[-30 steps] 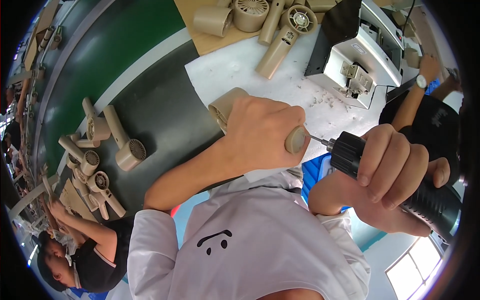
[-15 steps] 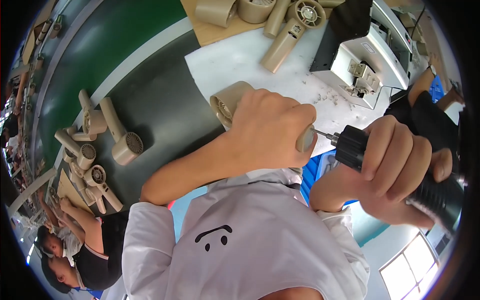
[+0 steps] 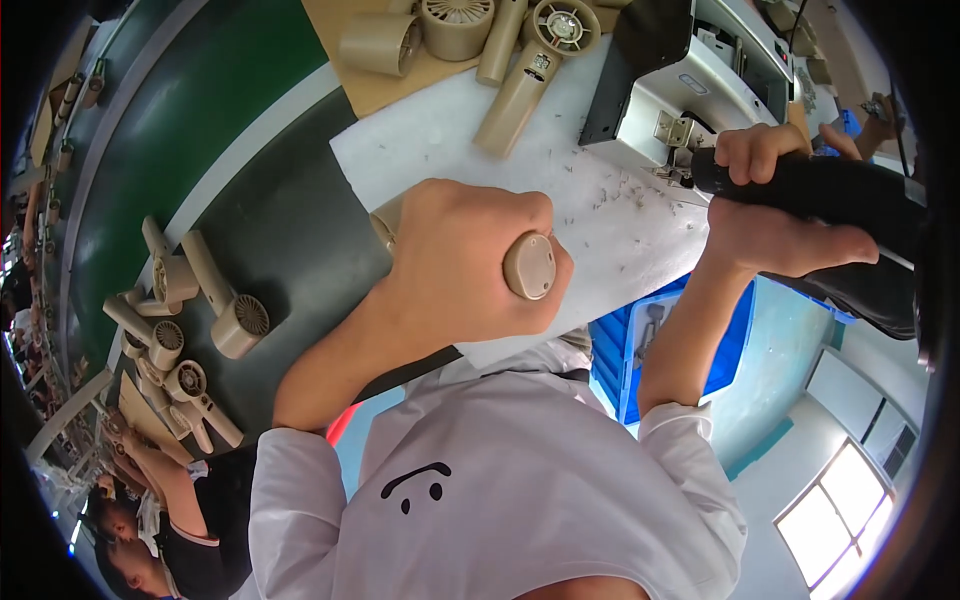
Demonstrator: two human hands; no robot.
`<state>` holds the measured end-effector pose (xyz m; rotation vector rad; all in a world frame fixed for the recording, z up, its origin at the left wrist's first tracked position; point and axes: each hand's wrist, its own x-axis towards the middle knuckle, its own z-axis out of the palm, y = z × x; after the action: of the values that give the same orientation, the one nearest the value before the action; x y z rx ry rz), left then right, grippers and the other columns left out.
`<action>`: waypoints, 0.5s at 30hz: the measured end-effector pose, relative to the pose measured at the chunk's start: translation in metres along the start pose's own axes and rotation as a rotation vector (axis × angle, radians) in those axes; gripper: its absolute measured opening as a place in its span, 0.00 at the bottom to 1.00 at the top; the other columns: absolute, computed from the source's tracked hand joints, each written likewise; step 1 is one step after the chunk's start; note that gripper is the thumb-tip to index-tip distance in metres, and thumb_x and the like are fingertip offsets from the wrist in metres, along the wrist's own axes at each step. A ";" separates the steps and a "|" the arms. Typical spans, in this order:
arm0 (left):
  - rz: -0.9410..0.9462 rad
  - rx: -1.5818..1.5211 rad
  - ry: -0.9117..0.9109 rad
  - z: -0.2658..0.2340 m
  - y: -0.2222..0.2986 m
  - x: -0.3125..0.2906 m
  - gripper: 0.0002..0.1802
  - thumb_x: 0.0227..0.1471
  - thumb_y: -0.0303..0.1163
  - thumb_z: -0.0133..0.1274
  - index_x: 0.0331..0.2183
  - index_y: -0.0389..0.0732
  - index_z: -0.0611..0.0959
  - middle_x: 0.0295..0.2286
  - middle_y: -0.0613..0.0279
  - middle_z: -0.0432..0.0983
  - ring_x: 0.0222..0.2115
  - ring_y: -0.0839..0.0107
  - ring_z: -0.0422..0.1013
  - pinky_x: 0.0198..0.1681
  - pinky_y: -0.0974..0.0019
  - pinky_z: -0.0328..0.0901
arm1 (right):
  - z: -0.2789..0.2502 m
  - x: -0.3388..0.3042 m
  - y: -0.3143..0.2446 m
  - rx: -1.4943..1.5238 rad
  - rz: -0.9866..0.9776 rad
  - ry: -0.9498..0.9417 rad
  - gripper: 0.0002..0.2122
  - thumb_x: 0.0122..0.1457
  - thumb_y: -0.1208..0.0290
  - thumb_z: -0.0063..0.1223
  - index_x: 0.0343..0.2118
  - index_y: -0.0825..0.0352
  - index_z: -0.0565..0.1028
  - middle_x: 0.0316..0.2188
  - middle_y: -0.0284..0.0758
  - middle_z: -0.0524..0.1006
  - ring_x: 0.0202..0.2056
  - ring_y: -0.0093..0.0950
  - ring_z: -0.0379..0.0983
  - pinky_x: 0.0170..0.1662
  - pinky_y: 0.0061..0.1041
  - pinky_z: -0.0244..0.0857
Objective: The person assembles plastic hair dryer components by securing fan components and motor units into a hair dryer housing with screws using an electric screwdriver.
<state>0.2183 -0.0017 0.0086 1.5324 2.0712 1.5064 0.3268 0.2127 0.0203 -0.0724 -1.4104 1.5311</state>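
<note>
My left hand (image 3: 465,255) is closed around the handle of a beige handheld fan (image 3: 531,268). The handle's flat end, with small holes in it, faces right out of the fist. Most of the fan's head is behind that hand. In my right hand (image 3: 775,240) is a black electric screwdriver (image 3: 850,185), gripped around its body. Its front end is at the metal outlet of a screw feeder (image 3: 690,85); the bit cannot be made out there. Small screws (image 3: 625,195) are scattered over the white foam sheet (image 3: 430,130) beside the feeder.
Several beige fans lie in a group (image 3: 165,345) on the dark bench at left. More, including one fan (image 3: 518,100), lie at the far side by a cardboard sheet (image 3: 355,85). A blue crate (image 3: 620,370) stands below the bench edge. Other people (image 3: 185,490) work at left.
My right hand has moved the screwdriver away from the fan's handle end, up to the feeder outlet. My left hand has shifted left with the fan, turning the handle end more into view.
</note>
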 end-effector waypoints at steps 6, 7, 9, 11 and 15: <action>0.015 0.040 -0.009 0.001 -0.001 -0.001 0.12 0.29 0.25 0.57 0.11 0.42 0.67 0.08 0.62 0.60 0.08 0.61 0.58 0.12 0.66 0.53 | 0.010 0.003 -0.001 -0.151 0.129 0.102 0.44 0.45 0.21 0.15 0.43 0.60 0.66 0.15 0.35 0.63 0.16 0.27 0.58 0.23 0.28 0.58; 0.016 0.043 -0.010 0.001 -0.001 -0.002 0.12 0.29 0.25 0.57 0.11 0.42 0.67 0.08 0.62 0.60 0.08 0.61 0.58 0.12 0.66 0.53 | 0.014 0.002 -0.004 -0.229 0.217 0.196 0.43 0.44 0.19 0.20 0.41 0.57 0.68 0.15 0.33 0.60 0.17 0.25 0.55 0.25 0.28 0.55; 0.000 0.007 0.025 0.003 -0.003 -0.002 0.10 0.29 0.25 0.56 0.12 0.42 0.69 0.08 0.62 0.61 0.08 0.61 0.58 0.11 0.66 0.54 | 0.012 -0.007 -0.018 0.239 0.308 0.038 0.40 0.48 0.23 0.24 0.41 0.59 0.69 0.15 0.31 0.59 0.16 0.24 0.55 0.24 0.26 0.53; 0.014 -0.009 0.040 0.005 0.000 0.002 0.12 0.28 0.22 0.56 0.11 0.41 0.67 0.08 0.62 0.59 0.08 0.63 0.56 0.12 0.68 0.52 | 0.015 -0.022 -0.039 0.280 0.180 -0.081 0.33 0.53 0.33 0.35 0.44 0.62 0.71 0.15 0.25 0.61 0.16 0.17 0.56 0.23 0.21 0.53; -0.018 -0.016 0.002 0.006 0.001 -0.003 0.13 0.28 0.20 0.56 0.11 0.41 0.67 0.08 0.62 0.58 0.08 0.65 0.54 0.12 0.70 0.51 | 0.054 -0.043 -0.071 0.405 0.124 -0.068 0.30 0.53 0.37 0.41 0.37 0.67 0.68 0.13 0.24 0.64 0.13 0.15 0.60 0.18 0.15 0.56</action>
<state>0.2244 -0.0001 0.0051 1.5031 2.0636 1.5149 0.3566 0.1317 0.0683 0.1429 -1.1393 1.9109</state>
